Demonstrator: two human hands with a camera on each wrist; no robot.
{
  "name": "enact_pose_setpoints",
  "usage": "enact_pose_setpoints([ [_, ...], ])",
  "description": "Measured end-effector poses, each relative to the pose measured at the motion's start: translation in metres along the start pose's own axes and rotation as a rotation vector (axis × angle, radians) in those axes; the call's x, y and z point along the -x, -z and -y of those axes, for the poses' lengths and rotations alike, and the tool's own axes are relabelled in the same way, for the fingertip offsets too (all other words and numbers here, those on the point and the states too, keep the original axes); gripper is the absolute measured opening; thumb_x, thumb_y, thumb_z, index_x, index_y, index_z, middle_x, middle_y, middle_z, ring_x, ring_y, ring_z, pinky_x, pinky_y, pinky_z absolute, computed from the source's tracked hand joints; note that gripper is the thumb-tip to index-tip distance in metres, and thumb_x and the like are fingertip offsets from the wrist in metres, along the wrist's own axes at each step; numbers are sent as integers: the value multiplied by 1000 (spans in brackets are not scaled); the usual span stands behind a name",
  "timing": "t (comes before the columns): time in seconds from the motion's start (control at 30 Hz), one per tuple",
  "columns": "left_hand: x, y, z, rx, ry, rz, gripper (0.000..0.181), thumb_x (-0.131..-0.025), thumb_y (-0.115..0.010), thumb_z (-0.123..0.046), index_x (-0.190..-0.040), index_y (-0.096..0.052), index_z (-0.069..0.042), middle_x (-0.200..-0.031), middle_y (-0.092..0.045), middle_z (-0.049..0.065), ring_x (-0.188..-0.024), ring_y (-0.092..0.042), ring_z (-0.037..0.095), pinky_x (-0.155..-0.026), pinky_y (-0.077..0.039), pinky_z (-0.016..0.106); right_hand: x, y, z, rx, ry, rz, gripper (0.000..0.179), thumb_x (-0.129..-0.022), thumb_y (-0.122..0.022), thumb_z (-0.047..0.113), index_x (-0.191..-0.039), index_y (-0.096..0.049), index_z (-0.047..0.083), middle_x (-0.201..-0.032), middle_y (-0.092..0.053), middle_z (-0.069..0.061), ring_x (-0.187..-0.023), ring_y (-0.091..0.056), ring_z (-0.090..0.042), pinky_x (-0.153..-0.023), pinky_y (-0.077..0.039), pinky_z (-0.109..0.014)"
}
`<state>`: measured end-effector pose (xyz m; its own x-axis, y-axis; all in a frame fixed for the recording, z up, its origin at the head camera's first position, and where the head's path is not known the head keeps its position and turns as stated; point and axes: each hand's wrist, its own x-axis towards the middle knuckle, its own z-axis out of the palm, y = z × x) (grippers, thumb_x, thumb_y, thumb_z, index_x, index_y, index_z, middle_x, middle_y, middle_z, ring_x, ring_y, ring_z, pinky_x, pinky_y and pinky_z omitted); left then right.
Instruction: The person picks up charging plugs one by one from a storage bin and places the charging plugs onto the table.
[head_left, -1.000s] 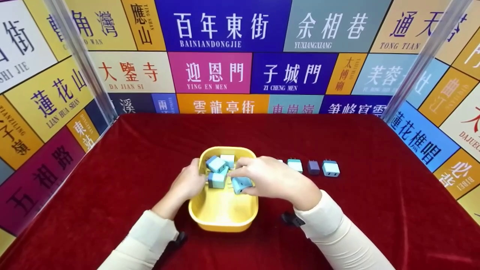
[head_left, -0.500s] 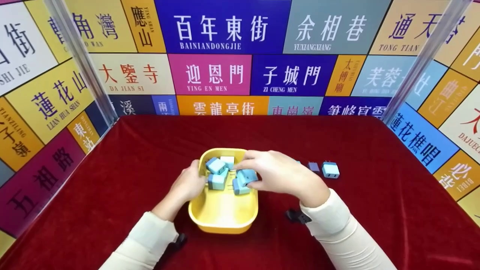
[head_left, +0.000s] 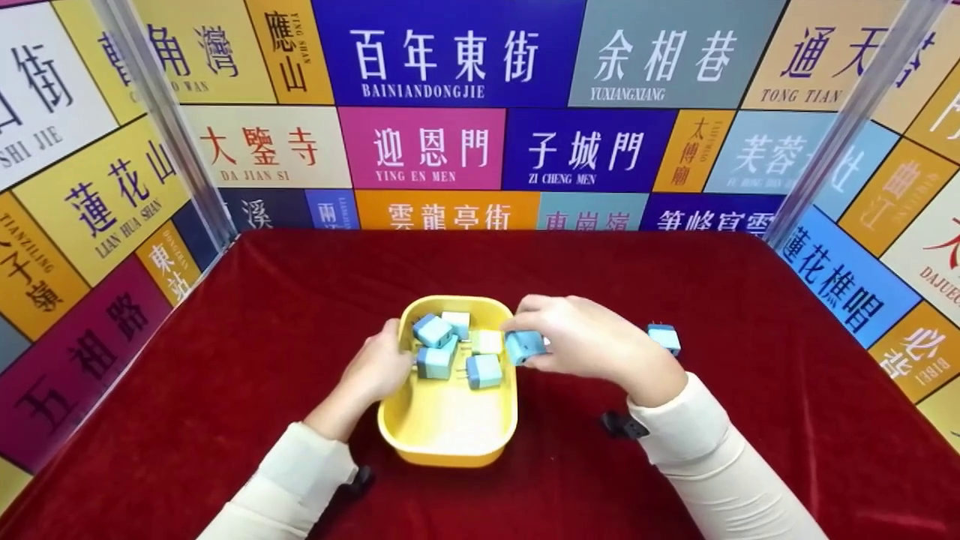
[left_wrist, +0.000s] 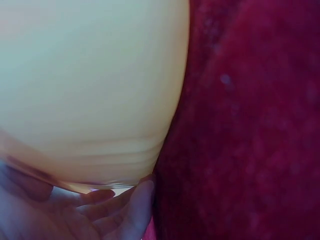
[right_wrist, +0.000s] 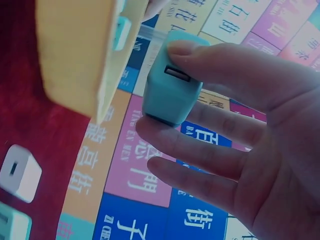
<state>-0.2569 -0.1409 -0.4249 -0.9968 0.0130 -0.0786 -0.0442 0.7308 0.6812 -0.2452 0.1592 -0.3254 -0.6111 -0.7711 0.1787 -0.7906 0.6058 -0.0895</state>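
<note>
In the head view, my right hand [head_left: 585, 334] pinches a light blue USB charger [head_left: 525, 346] at the right rim of a yellow plastic bin [head_left: 446, 456]. The right wrist view shows the thumb on top of that charger, its USB slot facing the camera, and fingers below it. My left hand [head_left: 379, 360] grips the bin's left side; in the left wrist view its fingers [left_wrist: 137, 202] curl at the bin's edge. Inside the bin lie several chargers, among them a blue-capped one [head_left: 484, 371], a yellowish one [head_left: 487, 342] and a stacked group [head_left: 435, 361] at the left.
Another charger [head_left: 664, 339] lies on the red cloth [head_left: 720, 285], beyond my right forearm. The right wrist view has a white charger [right_wrist: 20, 173] and a pale green one [right_wrist: 12, 225] on the cloth. Sign-printed panels [head_left: 450, 150] surround the table.
My right hand has lifted the light blue charger from within the bin and carried it right to the rim. The yellowish charger in the bin has come into view. My left hand stays put.
</note>
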Motion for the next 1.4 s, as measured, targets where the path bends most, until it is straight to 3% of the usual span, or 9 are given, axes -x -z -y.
enact_pose_setpoints([
  [0.27, 1, 0, 1, 11, 0, 0, 61, -104, -55, -11, -161, -35, -1, -145, -61, 25, -127, -63, 34, -102, -56, 53, 19, -1, -15, 40, -48, 12, 43, -87, -89, 20, -129, -77, 17, -112, -67, -1, -91, -65, -18, -84, -61, -35],
  [0.53, 1, -1, 1, 1, -20, -21, 57, -102, -57, -12, -155, -42, -1, -137, -66, 23, -121, -65, 33, -100, -56, 53, 41, -2, -37, 89, -29, -36, 41, -82, -89, 12, -122, -79, 14, -107, -67, -2, -87, -65, -19, -78, -60, -36],
  [0.93, 1, 0, 0, 4, -12, -13, 62, -103, -56, -13, -160, -37, -1, -144, -62, 25, -128, -63, 36, -103, -55, 54, 59, -5, -56, 36, -106, -42, 38, -85, -85, 8, -122, -79, 14, -106, -67, -1, -86, -62, -16, -78, -57, -36],
  [1.4, 0, -1, 0, 20, -16, -6, 63, -103, -56, -12, -161, -36, 0, -145, -61, 25, -128, -63, 35, -103, -56, 53, 77, 3, -86, -8, -198, -66, 39, -83, -87, 4, -120, -79, 11, -112, -70, -4, -95, -65, -21, -85, -59, -43],
])
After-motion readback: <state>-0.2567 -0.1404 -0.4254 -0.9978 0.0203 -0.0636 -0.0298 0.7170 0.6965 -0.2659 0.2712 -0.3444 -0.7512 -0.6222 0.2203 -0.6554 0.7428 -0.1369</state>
